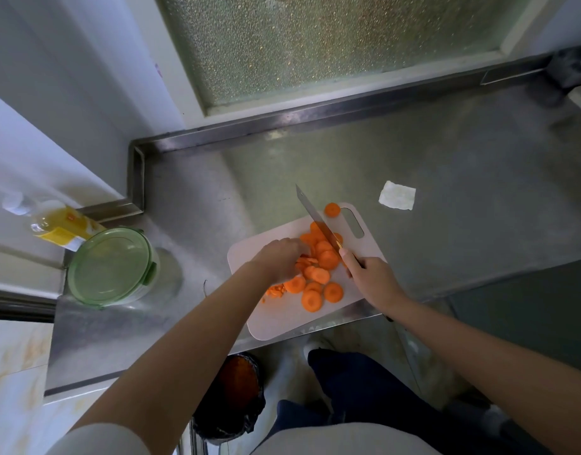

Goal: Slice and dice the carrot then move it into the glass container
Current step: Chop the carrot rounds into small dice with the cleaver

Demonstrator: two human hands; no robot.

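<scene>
Nearest, under the counter's front edge at 6 o'clock, a black-lined bin (239, 385) holds orange scraps. Just above it the pale board (282, 320) lies askew on the steel counter (446, 192), its near corner overhanging the edge and its handle slot pointing to 1 o'clock.

The left hand (279, 261) reaches in from 7 o'clock, knuckles up, fingers curled down onto a leaning row of slices (318, 277); its fingertips are hidden under the hand. The right hand (374, 280) comes from 4 o'clock and grips the knife (318, 224) by the handle, with the forefinger lying along the top. The blade slants towards 11 o'clock across the pile and covers some of the rounds.

The carrot is all on the board: bright orange rounds, thick and uneven, overlapping in a loose heap at the middle. A few small diced bits (276, 290) lie at 8 o'clock of the heap, beside the left wrist. One lone round (332, 209) sits apart by the handle slot.

At 9 o'clock, well apart from the board, stands the container (113, 266), its green clip lid on. Behind it a bottle (57, 224) of yellow liquid lies on a ledge. At 1 o'clock a white paper scrap (397, 195) lies flat on the counter. At 12 o'clock is a frosted window (315, 44).
</scene>
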